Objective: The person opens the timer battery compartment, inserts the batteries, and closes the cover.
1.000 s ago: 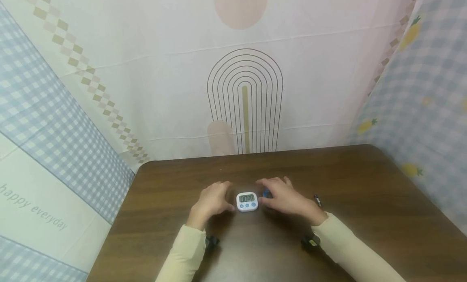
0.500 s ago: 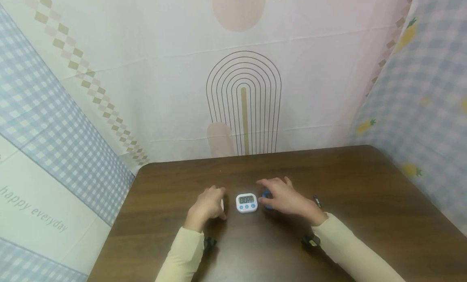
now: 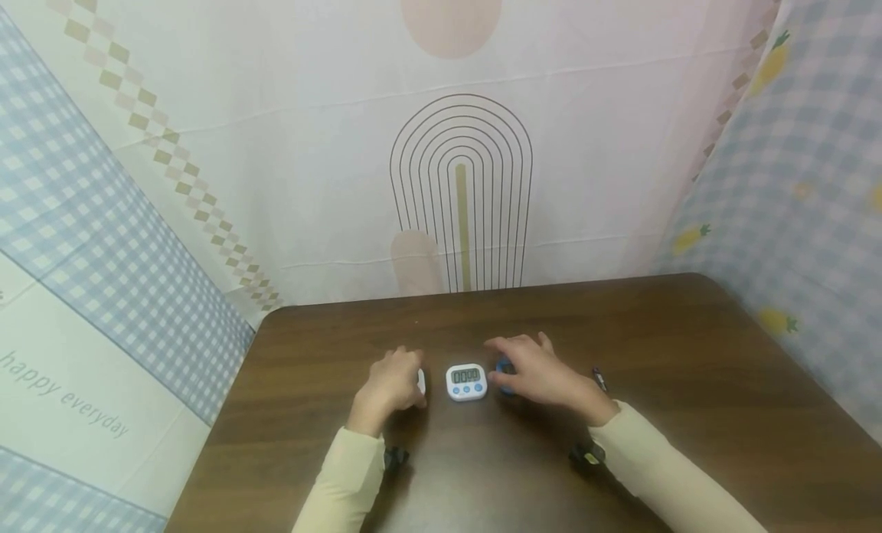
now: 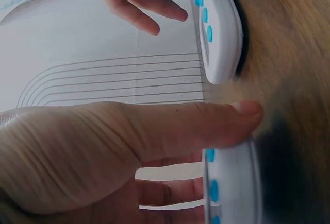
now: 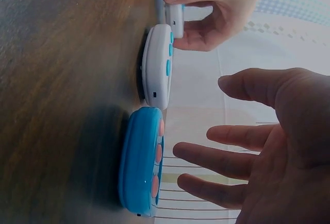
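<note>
Three kitchen timers stand in a row on the brown table. My left hand (image 3: 391, 381) holds the left white timer (image 4: 232, 188) by its edges, thumb on the near side and fingers on the far side. That timer is mostly hidden by the hand in the head view. The middle white timer (image 3: 466, 382), with blue buttons and a display reading zeros, lies untouched between my hands. My right hand (image 3: 536, 371) hovers over the blue timer (image 5: 142, 162), which has pink buttons. Its fingers are spread and stay apart from the timer in the right wrist view.
A small dark battery (image 3: 600, 379) lies on the table (image 3: 468, 472), to the right of my right hand. Dark wrist cameras are strapped under both sleeves. A patterned cloth (image 3: 331, 173) hangs behind the table, with checked cloth (image 3: 792, 234) at the sides.
My left hand has moved left, away from the middle timer, and the left timer's white edge now shows in its grip. My right hand has stayed in place.
</note>
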Available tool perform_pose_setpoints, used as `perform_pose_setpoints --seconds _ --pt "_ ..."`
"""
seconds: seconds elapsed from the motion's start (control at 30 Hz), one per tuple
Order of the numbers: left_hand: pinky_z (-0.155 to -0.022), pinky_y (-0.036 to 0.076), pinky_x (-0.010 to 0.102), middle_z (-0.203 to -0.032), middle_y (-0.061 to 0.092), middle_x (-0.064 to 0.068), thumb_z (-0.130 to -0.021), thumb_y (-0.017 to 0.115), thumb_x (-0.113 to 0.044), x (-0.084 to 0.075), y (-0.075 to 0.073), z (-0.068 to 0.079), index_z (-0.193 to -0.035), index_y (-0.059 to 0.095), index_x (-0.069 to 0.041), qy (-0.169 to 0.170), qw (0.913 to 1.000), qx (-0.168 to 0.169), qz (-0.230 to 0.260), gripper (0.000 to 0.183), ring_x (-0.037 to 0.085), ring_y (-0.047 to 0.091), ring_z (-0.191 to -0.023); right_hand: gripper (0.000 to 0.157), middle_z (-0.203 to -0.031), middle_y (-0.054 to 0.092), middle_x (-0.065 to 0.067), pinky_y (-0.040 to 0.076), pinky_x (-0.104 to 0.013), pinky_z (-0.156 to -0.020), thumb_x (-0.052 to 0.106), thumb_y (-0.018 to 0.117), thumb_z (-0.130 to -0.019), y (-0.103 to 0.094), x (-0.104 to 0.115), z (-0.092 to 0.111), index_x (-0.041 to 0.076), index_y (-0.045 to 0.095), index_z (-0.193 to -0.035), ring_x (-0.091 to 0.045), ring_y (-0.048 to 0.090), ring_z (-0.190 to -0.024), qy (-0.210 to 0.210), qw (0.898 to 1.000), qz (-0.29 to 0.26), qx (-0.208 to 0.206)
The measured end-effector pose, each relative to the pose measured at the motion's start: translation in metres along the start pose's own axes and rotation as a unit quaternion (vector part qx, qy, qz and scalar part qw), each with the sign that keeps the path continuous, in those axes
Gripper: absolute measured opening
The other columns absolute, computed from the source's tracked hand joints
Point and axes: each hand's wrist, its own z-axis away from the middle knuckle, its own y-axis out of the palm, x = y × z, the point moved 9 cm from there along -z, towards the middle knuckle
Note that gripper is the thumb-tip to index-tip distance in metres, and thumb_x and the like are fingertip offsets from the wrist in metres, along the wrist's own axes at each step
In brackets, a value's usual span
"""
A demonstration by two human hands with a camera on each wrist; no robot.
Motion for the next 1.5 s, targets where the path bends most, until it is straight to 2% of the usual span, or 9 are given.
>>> perform_pose_setpoints --seconds 0.27,0.5,0.73,0.9,1.07,1.17,1.3,1.4,1.5 --pt "-0.069 0.054 0.044 -0.104 0.065 0.01 -0.072 0.093 -0.02 -0.005 -0.01 -0.003 -0.115 0.072 -0.01 0.023 0.9991 -0.035 0.005 0.048 0.028 0.06 -0.093 0.053 -0.142 0.068 -0.012 0.01 -0.087 -0.116 0.026 0.077 -0.097 -0.001 0.001 0.0 0.01 0.061 -0.145 -0.041 0.054 -0.139 -0.002 1.0 0.002 -0.003" --pt "-0.07 0.052 0.041 -0.114 0.067 0.01 -0.079 0.088 -0.026 -0.013 -0.02 -0.003 -0.126 0.071 -0.014 0.04 0.9963 -0.072 0.024 0.052 0.025 0.06 -0.097 0.052 -0.141 0.068 -0.013 0.01 -0.087 -0.115 0.026 0.077 -0.098 -0.001 0.0 -0.001 0.009 0.061 -0.145 -0.041 0.054 -0.139 -0.004 1.0 -0.005 -0.009" --pt "-0.073 0.054 0.039 -0.12 0.068 0.009 -0.086 0.085 -0.034 -0.03 -0.03 0.001 -0.132 0.072 -0.02 0.08 0.9872 -0.108 0.086 0.049 0.02 0.061 -0.09 0.049 -0.14 0.068 -0.014 0.007 -0.086 -0.117 0.027 0.073 -0.1 -0.004 0.001 0.0 0.008 0.061 -0.144 -0.04 0.055 -0.138 -0.008 1.0 -0.021 -0.021" --pt "-0.075 0.055 0.037 -0.129 0.07 0.01 -0.09 0.084 -0.033 -0.042 -0.032 0.005 -0.137 0.069 -0.02 0.108 0.9768 -0.118 0.143 0.051 0.022 0.066 -0.095 0.042 -0.137 0.07 -0.013 0.006 -0.086 -0.117 0.028 0.066 -0.105 -0.006 0.005 0.0 0.007 0.064 -0.141 -0.039 0.057 -0.135 -0.017 0.998 -0.03 -0.046" --pt "-0.077 0.055 0.032 -0.127 0.071 0.011 -0.092 0.083 -0.029 -0.052 -0.036 0.007 -0.14 0.067 -0.011 0.141 0.9591 -0.123 0.213 0.053 0.027 0.067 -0.1 0.04 -0.136 0.071 -0.013 0.008 -0.086 -0.117 0.029 0.064 -0.107 -0.007 0.006 -0.001 0.007 0.065 -0.14 -0.039 0.058 -0.134 -0.022 0.998 -0.035 -0.057" --pt "-0.081 0.057 0.031 -0.128 0.071 0.011 -0.093 0.083 -0.027 -0.055 -0.039 0.008 -0.141 0.065 -0.008 0.149 0.9484 -0.13 0.248 0.055 0.028 0.067 -0.105 0.04 -0.136 0.071 -0.012 0.007 -0.085 -0.118 0.031 0.063 -0.107 -0.008 0.007 -0.001 0.008 0.066 -0.138 -0.039 0.059 -0.134 -0.024 0.997 -0.045 -0.063" --pt "-0.083 0.059 0.031 -0.128 0.069 0.01 -0.092 0.085 -0.027 -0.056 -0.042 0.009 -0.142 0.064 -0.008 0.146 0.9403 -0.147 0.27 0.057 0.029 0.068 -0.107 0.039 -0.134 0.073 -0.012 0.007 -0.082 -0.121 0.033 0.063 -0.107 -0.012 0.008 -0.002 0.008 0.066 -0.136 -0.038 0.062 -0.132 -0.037 0.994 -0.071 -0.076" --pt "-0.084 0.06 0.034 -0.13 0.068 0.011 -0.091 0.086 -0.026 -0.058 -0.042 0.009 -0.143 0.063 -0.009 0.144 0.9335 -0.159 0.287 0.058 0.031 0.068 -0.109 0.04 -0.129 0.074 -0.009 0.036 -0.069 -0.119 0.037 0.061 -0.108 -0.012 0.007 -0.002 0.009 0.067 -0.136 -0.032 0.069 -0.12 -0.039 0.99 -0.118 -0.072" --pt "-0.09 0.062 0.039 -0.133 0.067 0.011 -0.092 0.085 -0.024 -0.062 -0.042 0.01 -0.144 0.062 -0.009 0.146 0.9236 -0.168 0.312 0.059 0.029 0.067 -0.113 0.04 -0.127 0.074 -0.008 0.058 -0.053 -0.102 0.04 0.058 -0.109 -0.011 0.005 -0.002 0.011 0.067 -0.136 -0.028 0.071 -0.113 -0.034 0.982 -0.179 -0.055"
